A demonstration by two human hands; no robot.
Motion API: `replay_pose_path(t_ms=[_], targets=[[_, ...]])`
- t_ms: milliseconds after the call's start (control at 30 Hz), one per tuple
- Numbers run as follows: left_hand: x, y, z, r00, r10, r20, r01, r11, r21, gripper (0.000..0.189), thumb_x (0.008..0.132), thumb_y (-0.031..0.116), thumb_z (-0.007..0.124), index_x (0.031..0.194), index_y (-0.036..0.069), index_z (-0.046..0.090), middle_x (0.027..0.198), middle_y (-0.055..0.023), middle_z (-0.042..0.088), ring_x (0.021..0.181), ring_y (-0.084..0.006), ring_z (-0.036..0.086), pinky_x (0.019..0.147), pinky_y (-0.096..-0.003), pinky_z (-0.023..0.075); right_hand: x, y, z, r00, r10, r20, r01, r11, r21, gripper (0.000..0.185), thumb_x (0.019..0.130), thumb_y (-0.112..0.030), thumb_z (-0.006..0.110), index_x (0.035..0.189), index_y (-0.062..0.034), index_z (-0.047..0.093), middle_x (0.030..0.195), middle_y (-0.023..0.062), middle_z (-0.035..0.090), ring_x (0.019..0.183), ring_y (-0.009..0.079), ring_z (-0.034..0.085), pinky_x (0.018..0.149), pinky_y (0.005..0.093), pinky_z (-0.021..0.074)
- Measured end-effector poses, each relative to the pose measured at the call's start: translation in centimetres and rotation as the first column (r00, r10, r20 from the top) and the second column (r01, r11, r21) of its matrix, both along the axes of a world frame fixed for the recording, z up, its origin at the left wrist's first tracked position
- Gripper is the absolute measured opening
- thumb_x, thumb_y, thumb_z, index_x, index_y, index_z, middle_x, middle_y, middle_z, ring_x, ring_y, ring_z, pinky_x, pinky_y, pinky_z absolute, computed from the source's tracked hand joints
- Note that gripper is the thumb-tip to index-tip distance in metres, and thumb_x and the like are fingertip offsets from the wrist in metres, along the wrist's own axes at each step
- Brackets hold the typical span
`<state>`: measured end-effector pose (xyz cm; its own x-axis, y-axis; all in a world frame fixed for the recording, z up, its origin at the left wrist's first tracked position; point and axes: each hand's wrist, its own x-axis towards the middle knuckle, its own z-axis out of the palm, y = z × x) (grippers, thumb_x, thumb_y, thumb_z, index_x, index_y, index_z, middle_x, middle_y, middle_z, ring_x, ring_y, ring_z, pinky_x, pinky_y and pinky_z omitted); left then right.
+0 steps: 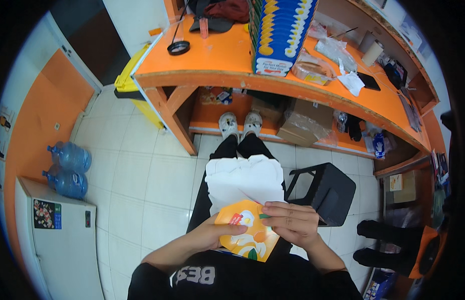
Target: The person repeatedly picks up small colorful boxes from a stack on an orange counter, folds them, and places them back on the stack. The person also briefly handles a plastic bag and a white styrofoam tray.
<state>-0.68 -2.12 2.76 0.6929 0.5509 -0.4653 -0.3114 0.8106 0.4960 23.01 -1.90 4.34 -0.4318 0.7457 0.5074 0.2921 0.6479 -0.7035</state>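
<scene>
An orange printed cardboard piece [243, 240], partly folded, is held between both hands above my lap. My left hand [221, 232] grips its left side, with the thumb lying across the printed face. At its right edge, the fingers of my right hand [292, 223] press on the card near a green printed part. A pile of white die-cut cardboard blanks [243, 174] rests on my thighs, just beyond the orange piece. The undersides of both hands are hidden.
An orange workbench [217, 56] stands ahead, bearing a tall stack of blue printed cartons [281, 37] and a plastic tub [313, 71]. A black plastic stool [330, 195] is close on the right. Water bottles [69, 168] and a white refrigerator [67, 240] stand at left.
</scene>
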Motion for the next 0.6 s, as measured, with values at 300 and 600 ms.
replay_pose_path(t_ms=[300, 600], targets=[[-0.5, -0.1, -0.6, 0.985, 0.146, -0.088, -0.154, 0.983, -0.096, 0.049, 0.094, 0.021, 0.057, 0.135, -0.003, 0.04, 0.129, -0.0166, 0.055, 0.115, -0.0245, 0.059, 0.096, -0.0357, 0.0506, -0.5, -1.1, 0.0, 0.963, 0.13, 0.236, -0.088, 0.98, -0.179, 0.077, 0.068, -0.034, 0.082, 0.132, -0.0023, 0.053, 0.13, 0.0174, 0.057, 0.117, 0.0337, 0.057, 0.092, 0.0399, 0.0517], [0.8, 2.9, -3.4, 0.948, 0.006, -0.318, 0.214, 0.728, 0.651, 0.045, 0.091, 0.007, 0.064, 0.133, 0.002, 0.05, 0.117, -0.0118, 0.066, 0.108, -0.0134, 0.061, 0.098, -0.0321, 0.0456, 0.5, 3.0, -6.8, 0.607, -0.673, -0.422, 0.237, 0.661, -0.712, 0.041, 0.1, -0.018, 0.048, 0.132, 0.0078, 0.048, 0.121, 0.0134, 0.058, 0.109, 0.0152, 0.055, 0.096, 0.032, 0.0425]])
